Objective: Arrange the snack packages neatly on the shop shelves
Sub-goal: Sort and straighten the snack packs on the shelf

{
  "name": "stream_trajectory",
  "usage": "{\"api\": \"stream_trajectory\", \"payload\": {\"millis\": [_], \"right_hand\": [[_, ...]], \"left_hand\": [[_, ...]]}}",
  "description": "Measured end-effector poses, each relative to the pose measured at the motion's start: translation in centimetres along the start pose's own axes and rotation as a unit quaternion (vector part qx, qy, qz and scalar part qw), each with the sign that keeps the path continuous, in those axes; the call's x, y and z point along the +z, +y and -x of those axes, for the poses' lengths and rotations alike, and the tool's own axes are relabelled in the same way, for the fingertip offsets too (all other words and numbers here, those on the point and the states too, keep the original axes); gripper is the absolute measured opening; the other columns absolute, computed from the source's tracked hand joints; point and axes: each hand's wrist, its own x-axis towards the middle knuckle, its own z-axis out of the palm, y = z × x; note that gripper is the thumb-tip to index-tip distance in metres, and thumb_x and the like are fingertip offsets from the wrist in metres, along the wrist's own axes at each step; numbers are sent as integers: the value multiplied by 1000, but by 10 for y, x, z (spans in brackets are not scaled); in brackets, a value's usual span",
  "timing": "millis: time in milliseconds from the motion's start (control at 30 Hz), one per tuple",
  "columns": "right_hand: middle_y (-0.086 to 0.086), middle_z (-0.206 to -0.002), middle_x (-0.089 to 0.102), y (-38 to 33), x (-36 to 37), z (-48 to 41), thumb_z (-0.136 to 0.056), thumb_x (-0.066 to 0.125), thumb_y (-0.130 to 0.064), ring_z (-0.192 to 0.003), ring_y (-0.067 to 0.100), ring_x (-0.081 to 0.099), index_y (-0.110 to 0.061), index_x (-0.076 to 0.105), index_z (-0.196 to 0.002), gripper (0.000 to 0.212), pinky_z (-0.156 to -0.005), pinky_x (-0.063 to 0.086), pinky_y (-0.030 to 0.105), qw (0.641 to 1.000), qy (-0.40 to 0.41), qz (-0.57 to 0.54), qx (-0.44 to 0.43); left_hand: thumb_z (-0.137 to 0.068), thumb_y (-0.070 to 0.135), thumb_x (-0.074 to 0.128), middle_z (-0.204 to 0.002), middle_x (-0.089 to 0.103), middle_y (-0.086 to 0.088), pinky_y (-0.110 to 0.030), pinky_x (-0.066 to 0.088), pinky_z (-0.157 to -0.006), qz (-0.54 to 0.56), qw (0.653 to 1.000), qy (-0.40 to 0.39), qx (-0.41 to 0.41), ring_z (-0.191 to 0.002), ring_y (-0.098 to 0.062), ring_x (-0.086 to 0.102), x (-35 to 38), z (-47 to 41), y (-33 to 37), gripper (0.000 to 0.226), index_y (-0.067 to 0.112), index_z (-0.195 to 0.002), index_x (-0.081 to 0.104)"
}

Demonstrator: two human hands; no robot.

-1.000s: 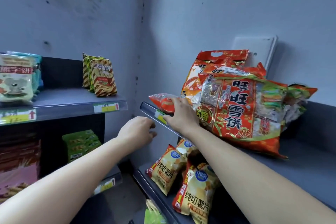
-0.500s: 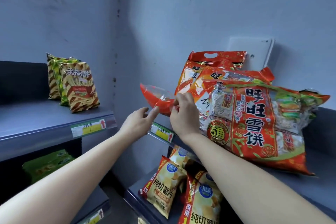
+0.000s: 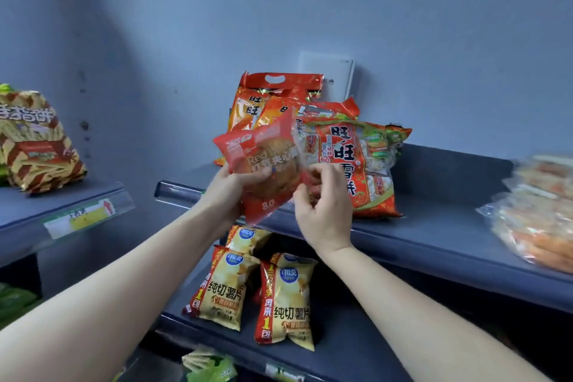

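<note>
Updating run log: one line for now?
left hand grips red-bean bread packet | right hand pinches packet edge | before upper shelf

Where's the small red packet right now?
Head view, centre: left hand and right hand hold the red packet at the shelf edge, in front of the rice-cracker bags.

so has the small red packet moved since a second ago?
Yes: the packet went up off the shelf edge, where it lay; left hand and right hand now hold it before the big bag.
</note>
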Motion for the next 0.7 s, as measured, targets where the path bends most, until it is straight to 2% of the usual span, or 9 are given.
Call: {"api": "stream_trajectory", "payload": {"millis": [67, 133, 167, 233, 333, 433, 533, 633, 700], "right_hand": [[-1, -113, 53, 8, -29, -2, -79, 54, -30, -102, 7, 46, -13, 54, -116, 41, -88, 32, 5, 994, 19, -12, 111], [-9, -122, 53, 16, -58, -1, -76, 54, -37, -115, 9, 48, -23, 51, -126, 52, -101, 38, 23, 973, -34, -83, 213], [-10, -122, 55, 18, -74, 0, -74, 54, -37, -115, 10, 52, -27, 50, -127, 54, -100, 42, 30, 954, -63, -139, 259], [-6, -112, 64, 22, -107, 5, -76, 53, -32, -105, 13, 61, -28, 56, -120, 44, -91, 48, 32, 913, -101, -224, 324], [-4, -91, 72, 32, -157, 17, -92, 54, -22, -86, 11, 67, -21, 65, -99, 13, -76, 50, 24, 906, -124, -218, 341], [-7, -94, 72, 52, -205, 35, -93, 60, -24, -89, 6, 67, -19, 66, -102, 12, -77, 48, 20, 909, -111, -188, 357], [-9, -94, 70, 75, -262, 57, -93, 61, -21, -87, 2, 66, -26, 63, -95, 6, -73, 51, 16, 913, -73, -157, 368], [-6, -99, 72, 99, -327, 82, -92, 63, -24, -98, 14, 67, -31, 66, -94, 8, -89, 54, 35, 913, -31, -106, 392], [-6, -99, 72, 113, -372, 99, -92, 63, -24, -98, 17, 67, -34, 68, -92, 11, -91, 54, 42, 910, -8, -84, 405]], "left_hand": [[-66, 8, 70, -110, 71, -13, -39, 58, -77, 16, 996, -76, -36, -92, -29, 70, 17, 10, -9, 57, 5, -122, 59], [-68, 4, 64, -108, 70, -16, -40, 60, -76, 42, 986, -140, -78, -87, -29, 71, 36, 19, -18, 54, 2, -122, 59], [-69, 3, 62, -104, 71, -16, -39, 60, -76, 55, 980, -168, -96, -83, -27, 72, 46, 24, -24, 51, 2, -120, 60], [-70, 2, 58, -98, 73, -13, -36, 60, -74, 75, 966, -212, -123, -80, -25, 72, 68, 31, -36, 45, 3, -114, 61], [-77, -1, 55, -98, 73, -13, -34, 60, -70, 80, 957, -245, -136, -80, -24, 72, 103, 40, -56, 37, 4, -113, 61], [-81, 4, 59, -101, 72, -11, -33, 57, -71, 49, 952, -267, -141, -86, -24, 71, 140, 45, -87, 34, 8, -115, 60], [-74, 15, 70, -115, 69, -11, -37, 50, -85, 17, 937, -309, -161, -99, -26, 68, 190, 58, -122, 50, 14, -123, 59], [-69, 24, 71, -112, 71, -8, -33, 51, -79, -8, 922, -346, -174, -93, -21, 70, 252, 86, -154, 53, 18, -120, 61], [-57, 29, 84, -108, 72, -8, -30, 54, -71, -36, 914, -364, -176, -90, -21, 70, 292, 106, -177, 68, 16, -119, 61]]}}
